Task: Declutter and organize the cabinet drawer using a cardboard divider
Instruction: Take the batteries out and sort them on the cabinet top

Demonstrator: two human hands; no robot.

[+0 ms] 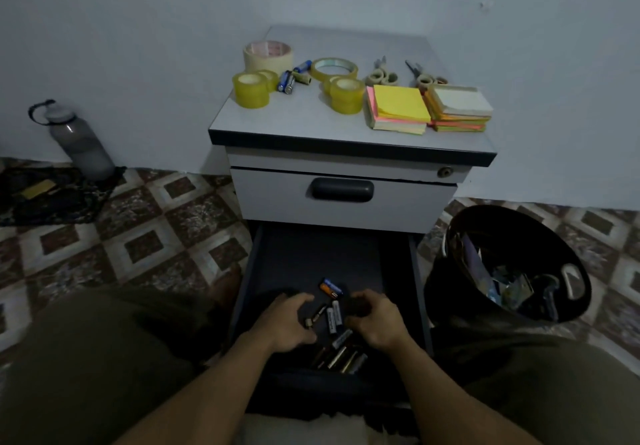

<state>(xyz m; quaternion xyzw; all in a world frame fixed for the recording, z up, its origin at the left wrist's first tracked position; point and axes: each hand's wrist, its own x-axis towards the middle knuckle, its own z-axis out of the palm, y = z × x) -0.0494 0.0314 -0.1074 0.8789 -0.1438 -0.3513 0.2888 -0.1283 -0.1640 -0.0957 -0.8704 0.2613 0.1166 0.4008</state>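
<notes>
Dark drawer [311, 257] at 6 o'clock, smooth cylindrical batteries [334, 320] loose inside, left hand [287, 323] and right hand [377, 320] curled over them, cannot tell whether gripping, glossy tape rolls [251, 89] at 12 o'clock

I see yellow tape rolls [251, 90] and yellow-pink sticky notes [398, 108] upper centre, brown-and-cream diamond-patterned floor tiles [138, 236] left, a black bin [502, 224] right.

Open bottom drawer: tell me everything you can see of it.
The drawer sits pulled out toward the person under a closed pale drawer. Dark walls and floor, material unclear in dim light. Loose batteries lie in its front half. The left hand and right hand reach in among them, fingers curled.
</notes>
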